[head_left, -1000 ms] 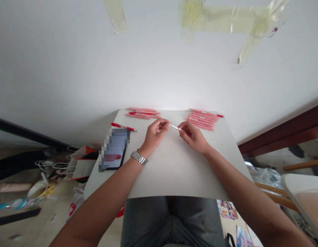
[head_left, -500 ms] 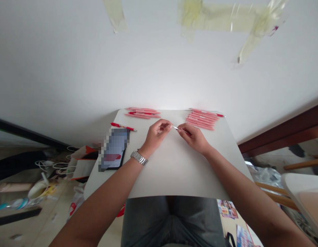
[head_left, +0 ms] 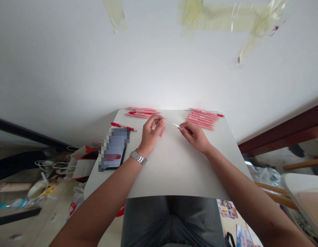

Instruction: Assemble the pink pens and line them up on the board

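Slim, white-ended rod (head_left: 175,125): above mid-table, gripped between thumb and fingers of right hand (head_left: 195,138); white end points toward left hand, not touching it. Short pink cylindrical piece (head_left: 162,132): pinched at its upper end by the closed fingertips of left hand (head_left: 150,134), lower end hanging clear. Beyond right hand, a row of slim pale-pink sticks (head_left: 202,120); beyond left, a smaller pale-pink group (head_left: 142,109). Red pen (head_left: 115,125) lies near black-edged phone (head_left: 118,164) on white, round-cornered table (head_left: 174,168).
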The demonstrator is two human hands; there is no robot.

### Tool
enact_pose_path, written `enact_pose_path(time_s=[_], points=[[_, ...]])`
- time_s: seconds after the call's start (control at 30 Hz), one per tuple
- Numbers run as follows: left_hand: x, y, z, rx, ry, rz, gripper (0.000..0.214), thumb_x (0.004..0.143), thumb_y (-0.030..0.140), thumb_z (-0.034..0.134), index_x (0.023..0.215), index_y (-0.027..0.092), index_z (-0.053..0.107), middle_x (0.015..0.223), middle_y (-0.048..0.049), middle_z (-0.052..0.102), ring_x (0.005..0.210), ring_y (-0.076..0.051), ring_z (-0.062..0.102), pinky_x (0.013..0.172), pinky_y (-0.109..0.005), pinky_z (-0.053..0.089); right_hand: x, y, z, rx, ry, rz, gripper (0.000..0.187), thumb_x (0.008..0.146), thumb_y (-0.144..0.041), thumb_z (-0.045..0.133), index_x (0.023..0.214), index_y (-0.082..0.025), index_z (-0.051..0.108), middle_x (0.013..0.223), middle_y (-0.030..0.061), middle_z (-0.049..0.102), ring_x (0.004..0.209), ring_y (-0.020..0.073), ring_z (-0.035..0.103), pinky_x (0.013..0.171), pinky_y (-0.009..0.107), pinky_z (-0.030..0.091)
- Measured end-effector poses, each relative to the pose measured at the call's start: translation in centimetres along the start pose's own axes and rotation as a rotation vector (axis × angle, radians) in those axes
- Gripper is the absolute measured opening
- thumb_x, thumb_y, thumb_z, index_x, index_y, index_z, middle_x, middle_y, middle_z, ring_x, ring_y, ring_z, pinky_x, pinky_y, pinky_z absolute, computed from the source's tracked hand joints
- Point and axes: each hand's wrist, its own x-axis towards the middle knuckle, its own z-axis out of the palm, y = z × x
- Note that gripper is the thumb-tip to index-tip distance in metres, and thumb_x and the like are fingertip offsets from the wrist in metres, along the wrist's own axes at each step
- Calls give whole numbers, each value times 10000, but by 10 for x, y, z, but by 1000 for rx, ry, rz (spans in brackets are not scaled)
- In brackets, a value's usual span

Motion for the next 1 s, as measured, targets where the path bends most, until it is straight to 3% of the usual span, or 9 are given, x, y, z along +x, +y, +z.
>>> enact_pose_path(time_s=[0.3, 0.5, 0.7, 1.0], points=[[4, -8, -3, -11, 18, -49, 326, 968, 509, 715, 1072, 207, 651, 1063, -80, 739, 799, -138, 669, 710, -275, 573, 1, 0, 0, 2, 51, -7, 309, 1076, -517, 530, 1031, -230, 636, 758, -12, 535, 652, 143, 443, 628, 298, 347], [6, -16, -6, -37, 19, -4, 303, 936, 466, 774, 1055, 224, 636, 1092, -71, 732, 1009, -181, 727, 817, -285, 599, 1, 1, 0, -11, 49, 2, 306, 1074, -507, 535, 1037, -220, 636, 742, -24, 515, 644, 134, 426, 624, 291, 337], [8, -18, -8, 26, 30, 21, 317, 934, 442, 769, 1104, 253, 579, 1179, -64, 731, 993, -173, 746, 841, -299, 607, 1, 1, 1, -7, 48, 5, 314, 1074, -515, 528, 1040, -222, 636, 746, -20, 524, 647, 138, 431, 622, 293, 340], [13, -19, -14, 213, 34, 36, 220, 914, 291, 753, 1065, 219, 611, 1122, -64, 755, 964, -167, 733, 823, -281, 580, 1, -2, 0, -6, 46, 7, 297, 1073, -496, 535, 1034, -219, 635, 746, -22, 519, 644, 135, 433, 622, 293, 339]])
